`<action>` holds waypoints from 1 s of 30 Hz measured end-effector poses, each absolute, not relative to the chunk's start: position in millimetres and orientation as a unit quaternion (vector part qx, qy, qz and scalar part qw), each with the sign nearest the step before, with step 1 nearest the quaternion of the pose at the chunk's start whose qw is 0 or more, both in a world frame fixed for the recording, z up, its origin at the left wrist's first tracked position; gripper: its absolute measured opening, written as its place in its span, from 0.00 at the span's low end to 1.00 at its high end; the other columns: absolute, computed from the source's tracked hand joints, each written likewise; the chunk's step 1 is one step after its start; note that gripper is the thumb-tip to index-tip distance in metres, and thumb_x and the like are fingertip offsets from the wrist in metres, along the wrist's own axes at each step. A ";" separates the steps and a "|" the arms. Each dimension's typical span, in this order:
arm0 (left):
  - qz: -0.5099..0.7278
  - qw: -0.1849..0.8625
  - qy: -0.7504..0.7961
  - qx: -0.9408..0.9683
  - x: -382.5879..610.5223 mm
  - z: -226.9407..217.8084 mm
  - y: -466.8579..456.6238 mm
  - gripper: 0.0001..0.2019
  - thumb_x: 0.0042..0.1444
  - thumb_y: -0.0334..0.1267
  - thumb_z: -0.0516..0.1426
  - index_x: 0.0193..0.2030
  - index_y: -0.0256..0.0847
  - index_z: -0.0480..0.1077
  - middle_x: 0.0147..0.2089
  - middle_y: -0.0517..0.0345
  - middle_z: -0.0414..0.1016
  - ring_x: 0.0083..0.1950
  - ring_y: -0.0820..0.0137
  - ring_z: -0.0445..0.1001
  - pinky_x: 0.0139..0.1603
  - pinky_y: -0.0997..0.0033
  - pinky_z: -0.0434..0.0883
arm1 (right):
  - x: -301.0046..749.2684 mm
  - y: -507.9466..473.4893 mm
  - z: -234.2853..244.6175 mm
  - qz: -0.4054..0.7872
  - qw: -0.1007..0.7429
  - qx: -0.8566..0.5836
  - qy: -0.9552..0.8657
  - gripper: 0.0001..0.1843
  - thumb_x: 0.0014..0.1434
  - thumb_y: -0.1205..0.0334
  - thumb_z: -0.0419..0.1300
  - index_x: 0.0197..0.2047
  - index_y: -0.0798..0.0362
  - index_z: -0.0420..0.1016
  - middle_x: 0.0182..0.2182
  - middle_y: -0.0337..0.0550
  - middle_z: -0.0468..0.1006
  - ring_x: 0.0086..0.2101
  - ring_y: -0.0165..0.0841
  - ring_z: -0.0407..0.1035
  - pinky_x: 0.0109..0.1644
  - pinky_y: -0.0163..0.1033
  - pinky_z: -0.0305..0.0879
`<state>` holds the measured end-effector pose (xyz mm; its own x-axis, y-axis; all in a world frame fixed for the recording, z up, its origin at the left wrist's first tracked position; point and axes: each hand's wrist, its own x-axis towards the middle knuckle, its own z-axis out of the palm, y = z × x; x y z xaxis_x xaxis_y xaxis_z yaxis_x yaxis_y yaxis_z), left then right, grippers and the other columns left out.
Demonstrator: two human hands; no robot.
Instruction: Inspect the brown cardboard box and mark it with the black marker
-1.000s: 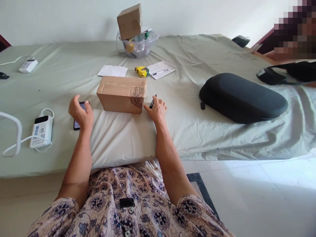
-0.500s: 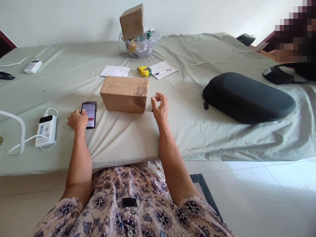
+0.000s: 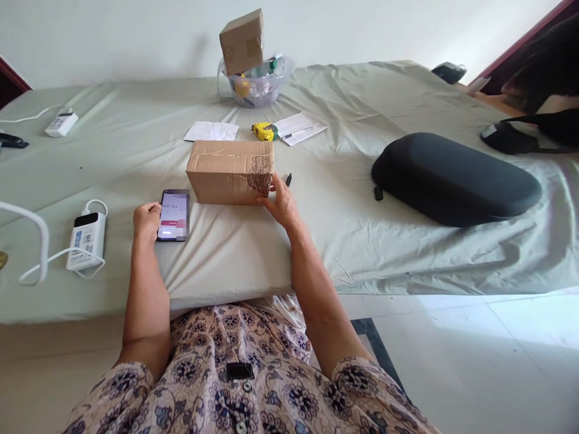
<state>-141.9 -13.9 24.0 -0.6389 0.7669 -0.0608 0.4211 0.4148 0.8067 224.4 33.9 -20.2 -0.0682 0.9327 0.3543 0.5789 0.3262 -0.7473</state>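
A taped cardboard box (image 3: 226,172) lies on the grey-green sheet (image 3: 136,150) in front of me. My right hand (image 3: 281,204) grips its right front corner, thumb on the front face and fingers against the end. A black pen (image 3: 288,179) lies just behind those fingers. My left hand (image 3: 146,220) is curled at the left edge of a phone (image 3: 174,215), thumb touching it. The phone lies flat with its screen lit, just left of the box's front corner.
A white power bank (image 3: 85,240) with a looped cable lies at the left. A black hard case (image 3: 452,178) sits at the right. Behind the box are papers (image 3: 211,130), a yellow tape measure (image 3: 262,131) and a clear bowl (image 3: 256,87) bearing a small box (image 3: 242,39). A person's dark shape (image 3: 543,66) is at the far right.
My right hand let the pen lie and moved left onto the box's corner. My left hand set the phone down and slid it right, toward the box.
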 end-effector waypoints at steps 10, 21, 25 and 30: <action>0.501 0.323 0.745 0.299 -113.9 37.1 -24.1 0.11 0.46 0.31 0.55 0.37 0.33 0.75 0.27 0.61 0.73 0.29 0.74 0.71 0.32 0.76 0.69 | 224.1 28.6 -6.8 0.155 0.575 -0.540 -0.595 0.32 0.64 0.33 0.53 0.56 0.50 0.73 0.38 0.45 0.80 0.37 0.33 0.74 0.45 0.43 0.73; 0.671 0.211 0.652 0.282 -104.7 40.4 -61.3 0.14 0.45 0.36 0.56 0.40 0.35 0.71 0.33 0.58 0.76 0.31 0.75 0.73 0.30 0.78 0.70 | 209.5 1.8 29.8 0.438 0.528 -0.396 -0.610 0.33 0.59 0.27 0.56 0.32 0.52 0.71 0.24 0.38 0.75 0.25 0.25 0.68 0.30 0.33 0.65; 0.709 0.216 0.560 0.369 -87.0 47.0 -66.1 0.17 0.48 0.46 0.62 0.41 0.37 0.71 0.37 0.57 0.77 0.35 0.74 0.74 0.36 0.76 0.73 | 208.1 -2.9 37.0 0.616 0.243 -0.305 -0.685 0.36 0.52 0.35 0.68 0.54 0.53 0.73 0.38 0.45 0.83 0.32 0.28 0.76 0.28 0.29 0.66; 0.696 0.274 0.501 0.434 -29.6 41.1 -65.2 0.21 0.52 0.54 0.64 0.42 0.38 0.72 0.36 0.58 0.76 0.33 0.75 0.73 0.35 0.77 0.70 | 194.8 -11.2 37.6 0.690 0.004 -0.239 -0.683 0.49 0.44 0.43 0.77 0.64 0.52 0.67 0.44 0.49 0.85 0.37 0.32 0.80 0.29 0.29 0.71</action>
